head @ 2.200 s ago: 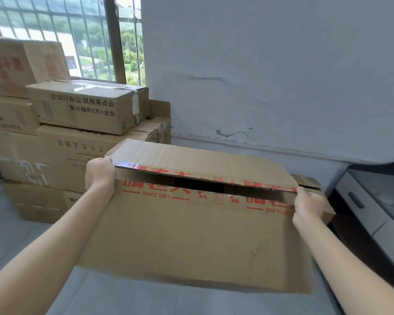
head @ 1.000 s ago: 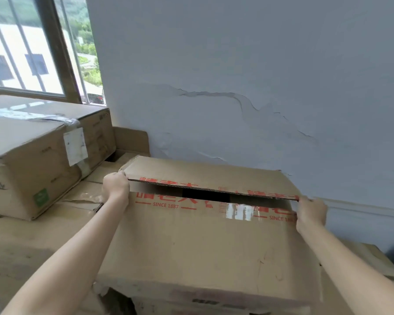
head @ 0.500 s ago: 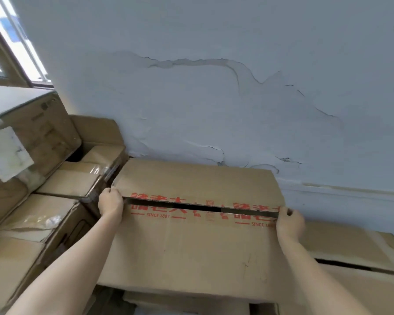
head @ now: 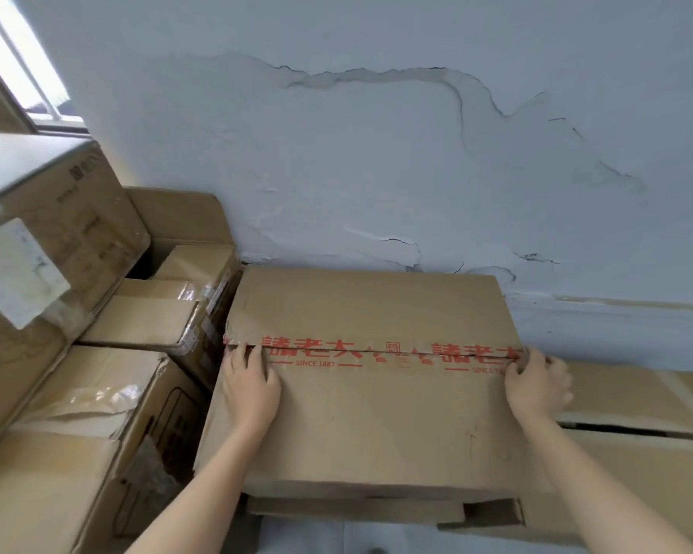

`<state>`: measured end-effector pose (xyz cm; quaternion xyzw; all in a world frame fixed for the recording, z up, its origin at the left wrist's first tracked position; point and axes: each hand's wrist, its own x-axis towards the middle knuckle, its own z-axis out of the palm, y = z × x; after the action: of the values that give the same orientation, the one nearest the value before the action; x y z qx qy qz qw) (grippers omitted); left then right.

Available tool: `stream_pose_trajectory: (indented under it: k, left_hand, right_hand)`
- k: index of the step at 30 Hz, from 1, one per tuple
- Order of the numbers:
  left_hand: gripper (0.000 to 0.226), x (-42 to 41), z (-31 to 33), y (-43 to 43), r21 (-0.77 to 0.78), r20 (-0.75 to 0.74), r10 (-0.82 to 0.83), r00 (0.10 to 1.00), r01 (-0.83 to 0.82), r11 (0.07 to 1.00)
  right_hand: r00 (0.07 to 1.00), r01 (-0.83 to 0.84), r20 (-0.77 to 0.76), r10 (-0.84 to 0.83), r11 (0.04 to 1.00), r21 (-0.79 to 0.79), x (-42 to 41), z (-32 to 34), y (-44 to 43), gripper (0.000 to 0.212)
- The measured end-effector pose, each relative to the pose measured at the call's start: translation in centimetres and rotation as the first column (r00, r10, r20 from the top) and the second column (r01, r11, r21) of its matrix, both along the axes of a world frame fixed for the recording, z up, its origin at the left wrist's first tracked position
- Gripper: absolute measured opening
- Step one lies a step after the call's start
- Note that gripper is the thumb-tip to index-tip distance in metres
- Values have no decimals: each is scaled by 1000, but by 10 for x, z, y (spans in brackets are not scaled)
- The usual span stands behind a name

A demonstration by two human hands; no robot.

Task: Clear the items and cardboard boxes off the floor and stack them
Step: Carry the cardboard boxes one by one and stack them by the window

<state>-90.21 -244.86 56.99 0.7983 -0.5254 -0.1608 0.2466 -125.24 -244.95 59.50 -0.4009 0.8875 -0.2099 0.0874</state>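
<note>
Head view: brown cardboard box [head: 377, 425] with red lettering along its 2 closed flaps sits atop stacked cartons [head: 357, 511] against a cracked wall [head: 377, 173]; left hand [head: 249, 387] presses flat on it, right hand [head: 537, 385] grips its right edge.

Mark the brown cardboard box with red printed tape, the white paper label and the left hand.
brown cardboard box with red printed tape [head: 369, 305]: head view, far top flap.
white paper label [head: 19, 273]: head view, middle of the sheet.
left hand [head: 249, 387]: head view, back of the hand.
</note>
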Motion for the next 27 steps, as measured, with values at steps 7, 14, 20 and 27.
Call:
stream_pose_trajectory:
  k: [7,14,20,27]
  left_hand:
    - [44,-2,8,5,-42,-78,-60,995,57,998]
    - [46,-69,21,51,-96,-274,-434,858,424,900]
    - [46,-130,20,104,-96,-372,-720,586,747,657]
    - [43,-184,17,172,85,-431,-824,367,926,368]
  right_hand:
    - [994,-106,4,106,993,48,49,-11,72,44]
    - [982,105,157,-109,994,34,76,-20,166,49]
    - [866,367,369,-338,930,-8,66,-14,269,58]
    - [589,755,482,-649,655,-40,71,-29,378,55]
